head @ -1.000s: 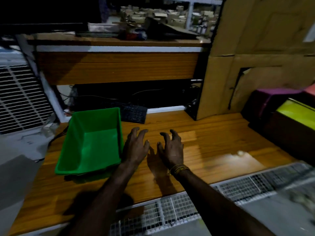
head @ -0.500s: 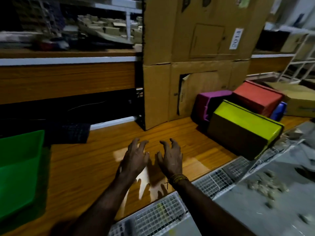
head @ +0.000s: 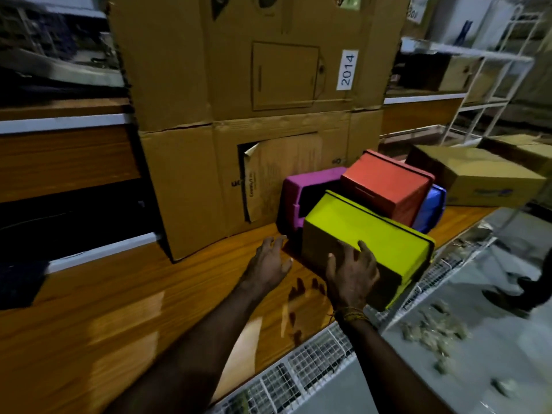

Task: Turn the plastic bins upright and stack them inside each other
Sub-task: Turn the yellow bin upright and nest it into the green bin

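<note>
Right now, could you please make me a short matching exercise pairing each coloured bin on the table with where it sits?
Things:
1. yellow bin
2. purple bin
3. red bin
4. blue bin

Places:
A. far right, mostly hidden behind the red one
B. nearest, under the right hand
C. leftmost, against the cardboard box
D. raised, behind the yellow one

Pairs: 1-B, 2-C, 3-D, 4-A

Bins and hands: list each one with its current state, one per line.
yellow bin: upside down, nearest, right hand on its end
red bin: upside down, tilted, resting on the other bins
purple bin: on its side, opening faces the camera
blue bin: mostly hidden behind the red bin, orientation unclear
right hand: fingers spread on the yellow bin
left hand: open, empty, beside the yellow bin
</note>
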A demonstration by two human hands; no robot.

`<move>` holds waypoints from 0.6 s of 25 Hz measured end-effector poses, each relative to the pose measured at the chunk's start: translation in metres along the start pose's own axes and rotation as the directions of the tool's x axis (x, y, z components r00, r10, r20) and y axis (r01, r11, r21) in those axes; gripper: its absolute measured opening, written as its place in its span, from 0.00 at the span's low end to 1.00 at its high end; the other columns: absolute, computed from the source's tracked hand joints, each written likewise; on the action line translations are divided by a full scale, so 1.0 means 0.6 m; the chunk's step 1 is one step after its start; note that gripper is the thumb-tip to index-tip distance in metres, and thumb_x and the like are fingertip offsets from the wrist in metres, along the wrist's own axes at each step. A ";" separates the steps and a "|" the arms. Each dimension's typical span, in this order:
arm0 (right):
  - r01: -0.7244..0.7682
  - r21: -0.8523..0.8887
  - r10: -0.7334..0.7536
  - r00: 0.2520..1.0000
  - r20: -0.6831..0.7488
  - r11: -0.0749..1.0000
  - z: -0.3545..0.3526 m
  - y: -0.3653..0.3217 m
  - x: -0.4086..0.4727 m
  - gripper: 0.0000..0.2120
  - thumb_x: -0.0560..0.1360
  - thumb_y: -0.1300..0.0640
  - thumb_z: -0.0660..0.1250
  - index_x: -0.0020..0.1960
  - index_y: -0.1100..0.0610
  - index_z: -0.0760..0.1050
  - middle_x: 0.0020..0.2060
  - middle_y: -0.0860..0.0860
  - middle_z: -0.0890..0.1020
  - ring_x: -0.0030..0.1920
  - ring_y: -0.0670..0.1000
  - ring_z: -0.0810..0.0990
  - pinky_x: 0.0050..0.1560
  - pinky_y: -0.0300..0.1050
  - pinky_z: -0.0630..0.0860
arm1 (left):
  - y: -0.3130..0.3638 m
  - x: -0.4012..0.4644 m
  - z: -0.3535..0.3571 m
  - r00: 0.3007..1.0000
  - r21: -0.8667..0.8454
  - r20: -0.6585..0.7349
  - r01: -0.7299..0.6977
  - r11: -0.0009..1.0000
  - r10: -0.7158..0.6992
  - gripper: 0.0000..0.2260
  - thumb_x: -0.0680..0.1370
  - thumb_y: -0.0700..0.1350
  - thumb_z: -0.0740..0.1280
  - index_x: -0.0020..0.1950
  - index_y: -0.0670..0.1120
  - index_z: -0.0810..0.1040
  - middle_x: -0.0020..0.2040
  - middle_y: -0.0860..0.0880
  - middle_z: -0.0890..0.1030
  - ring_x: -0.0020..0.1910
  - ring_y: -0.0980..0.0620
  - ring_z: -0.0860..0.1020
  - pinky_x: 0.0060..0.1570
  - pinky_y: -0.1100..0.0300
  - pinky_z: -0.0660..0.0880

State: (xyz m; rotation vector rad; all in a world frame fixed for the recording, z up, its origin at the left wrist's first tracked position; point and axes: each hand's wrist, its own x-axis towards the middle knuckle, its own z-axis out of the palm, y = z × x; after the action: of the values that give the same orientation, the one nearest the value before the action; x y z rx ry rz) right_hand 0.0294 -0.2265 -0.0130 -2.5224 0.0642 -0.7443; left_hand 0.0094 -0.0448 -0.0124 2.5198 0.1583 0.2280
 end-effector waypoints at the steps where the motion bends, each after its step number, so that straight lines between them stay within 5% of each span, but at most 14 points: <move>1: -0.025 -0.018 0.024 0.999 -0.034 1.000 -0.006 0.022 0.014 0.18 0.72 0.46 0.63 0.61 0.49 0.76 0.66 0.58 0.71 0.67 0.62 0.68 0.63 0.62 0.67 | 0.016 0.026 0.012 1.000 -0.040 0.021 -0.003 0.999 0.004 0.28 0.78 0.54 0.64 0.77 0.52 0.59 0.74 0.44 0.64 0.70 0.42 0.69 0.64 0.47 0.72; 5: -0.169 -0.043 0.164 0.981 -0.100 0.985 -0.019 0.106 0.038 0.18 0.73 0.47 0.68 0.61 0.50 0.76 0.68 0.60 0.68 0.69 0.64 0.66 0.64 0.65 0.67 | 0.068 0.111 0.052 0.999 -0.225 0.014 0.035 0.974 -0.033 0.32 0.78 0.53 0.66 0.78 0.47 0.57 0.75 0.41 0.63 0.73 0.41 0.66 0.68 0.51 0.66; 9: -0.292 0.049 0.294 0.955 -0.043 0.955 -0.015 0.163 0.061 0.23 0.72 0.46 0.69 0.65 0.52 0.72 0.70 0.65 0.65 0.71 0.66 0.64 0.65 0.64 0.68 | 0.070 0.183 0.089 0.974 -0.440 0.113 0.228 0.869 -0.198 0.40 0.74 0.56 0.71 0.80 0.51 0.54 0.74 0.40 0.67 0.71 0.38 0.68 0.68 0.48 0.69; 12: -0.280 0.202 0.277 0.960 0.047 0.938 0.001 0.179 0.062 0.25 0.74 0.42 0.64 0.67 0.51 0.68 0.67 0.66 0.67 0.69 0.67 0.65 0.65 0.64 0.69 | 0.040 0.220 0.119 0.940 -0.622 0.259 0.337 0.707 -0.221 0.46 0.61 0.63 0.73 0.76 0.56 0.61 0.69 0.42 0.74 0.65 0.41 0.75 0.65 0.46 0.73; 15: -0.364 0.289 0.383 0.924 -0.010 0.885 -0.007 0.154 0.047 0.22 0.75 0.42 0.63 0.65 0.53 0.70 0.64 0.66 0.69 0.66 0.66 0.69 0.62 0.60 0.70 | 0.046 0.195 0.096 0.944 -0.714 0.216 0.327 0.620 -0.248 0.36 0.65 0.59 0.71 0.71 0.52 0.71 0.65 0.44 0.77 0.62 0.43 0.76 0.65 0.47 0.73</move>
State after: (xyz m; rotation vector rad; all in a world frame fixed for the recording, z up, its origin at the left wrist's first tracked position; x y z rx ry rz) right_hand 0.0599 -0.3140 -0.0402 -2.1228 0.4265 -0.6278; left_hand 0.1368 -0.0800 -0.0281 1.6363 0.3519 0.0178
